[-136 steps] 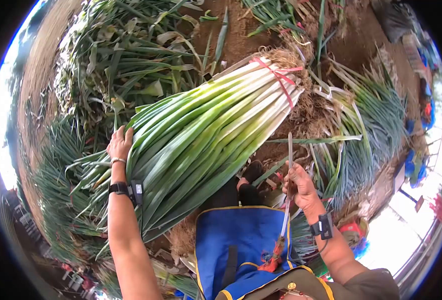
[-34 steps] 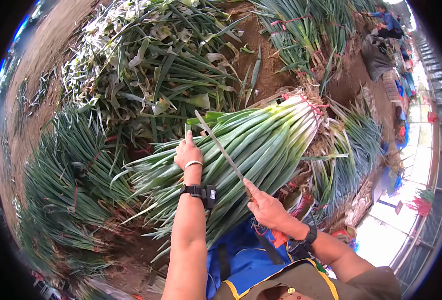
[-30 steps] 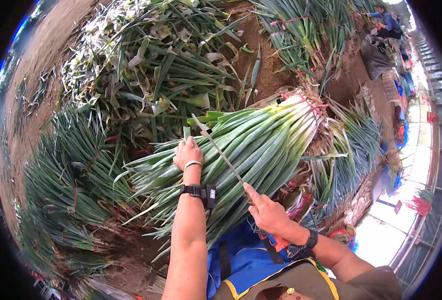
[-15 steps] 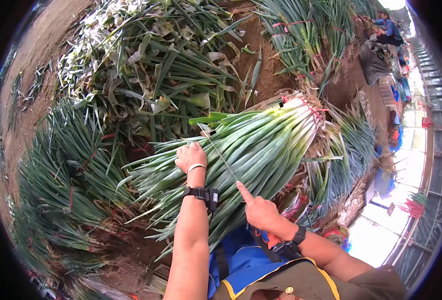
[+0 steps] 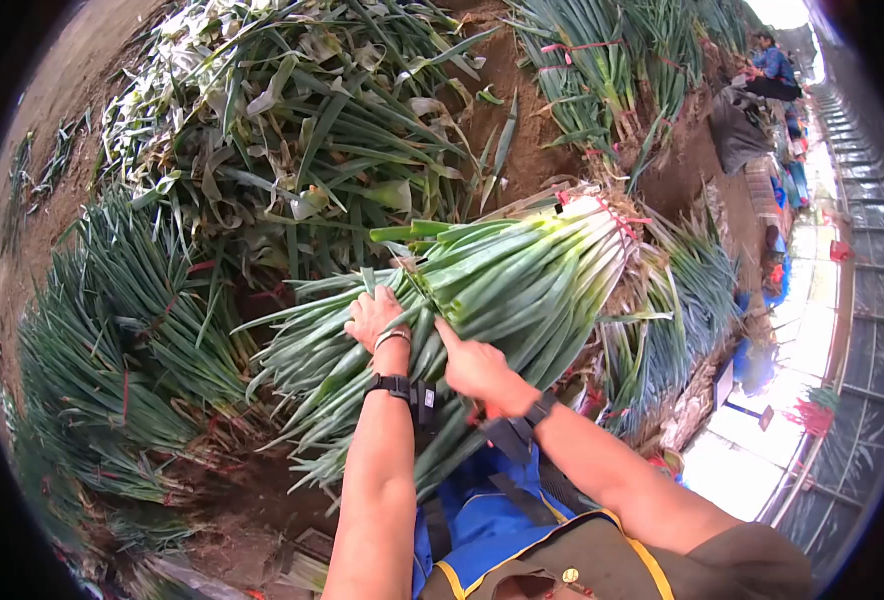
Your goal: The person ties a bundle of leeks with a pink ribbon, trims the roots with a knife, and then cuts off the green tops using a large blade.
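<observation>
A big bundle of green onions (image 5: pixel 522 270) lies in front of me, white ends up to the right and leaves fanning to the lower left. A red tie (image 5: pixel 617 215) circles it near the roots. My left hand (image 5: pixel 376 318) is closed over the leaves at mid-length, its fingers partly hidden among them. Close to its right, my right hand (image 5: pixel 477 368) is closed with the index finger pressed into the leaves. The thin string seen earlier at that finger is now mostly hidden. Between the hands the leaves are drawn in to a narrow waist.
Loose leaves (image 5: pixel 292 130) form a heap behind the bundle. Tied green onions (image 5: pixel 132 330) lie at the left, with other bundles (image 5: pixel 602 70) at the back and more green onions (image 5: pixel 692 310) at the right. A person (image 5: pixel 770 70) sits far back right near a dark sack (image 5: pixel 739 130).
My right hand has moved left and up, close to my left hand. The string stretched across the leaves no longer shows as a straight line, and the leaves there are squeezed together.
</observation>
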`<control>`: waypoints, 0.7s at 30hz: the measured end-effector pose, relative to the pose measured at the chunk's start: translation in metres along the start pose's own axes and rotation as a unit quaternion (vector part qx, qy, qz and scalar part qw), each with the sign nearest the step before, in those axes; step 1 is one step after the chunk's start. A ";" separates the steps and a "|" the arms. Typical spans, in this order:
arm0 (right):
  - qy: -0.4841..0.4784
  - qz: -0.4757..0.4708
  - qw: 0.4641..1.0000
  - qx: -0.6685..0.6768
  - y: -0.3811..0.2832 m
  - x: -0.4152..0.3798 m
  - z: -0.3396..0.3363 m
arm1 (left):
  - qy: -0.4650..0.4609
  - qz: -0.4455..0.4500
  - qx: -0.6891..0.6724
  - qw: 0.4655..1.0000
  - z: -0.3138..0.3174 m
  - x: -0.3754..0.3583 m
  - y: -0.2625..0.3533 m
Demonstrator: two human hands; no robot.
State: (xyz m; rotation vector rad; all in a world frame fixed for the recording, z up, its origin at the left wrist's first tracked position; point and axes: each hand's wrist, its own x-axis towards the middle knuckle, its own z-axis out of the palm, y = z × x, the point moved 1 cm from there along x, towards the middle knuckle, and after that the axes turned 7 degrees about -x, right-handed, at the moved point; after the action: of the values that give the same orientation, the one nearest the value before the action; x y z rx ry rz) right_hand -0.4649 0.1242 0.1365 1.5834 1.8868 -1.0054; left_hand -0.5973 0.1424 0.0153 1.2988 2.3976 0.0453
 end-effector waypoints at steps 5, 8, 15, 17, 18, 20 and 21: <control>-0.095 0.047 0.993 -0.049 0.015 -0.081 -0.024 | 0.002 -0.014 -0.034 0.999 0.013 -0.001 -0.005; -0.024 -0.003 0.999 -0.032 0.024 -0.037 0.005 | -0.070 -0.019 -0.020 0.997 0.004 0.005 -0.006; -0.125 -0.008 0.985 -0.122 0.057 0.096 0.103 | -0.213 -0.010 -0.129 0.968 -0.018 0.009 -0.021; -0.094 0.076 0.992 -0.038 0.039 0.086 0.067 | -0.267 0.069 -0.171 0.946 -0.041 -0.010 -0.024; -0.114 0.070 0.991 -0.020 0.040 0.090 0.066 | -0.277 0.123 -0.159 0.940 -0.055 -0.023 -0.029; -0.120 0.100 0.982 0.109 0.030 0.063 0.033 | -0.311 0.200 -0.127 0.920 -0.080 -0.059 -0.036; 0.050 -0.050 0.987 0.143 0.052 0.086 0.076 | -0.330 0.225 -0.109 0.910 -0.086 -0.077 -0.035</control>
State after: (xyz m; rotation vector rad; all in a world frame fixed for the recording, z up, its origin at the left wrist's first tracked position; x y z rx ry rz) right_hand -0.4406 0.1214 0.0123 1.7396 1.9752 -1.3113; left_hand -0.6201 0.0742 0.1127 1.4421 1.4592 0.0012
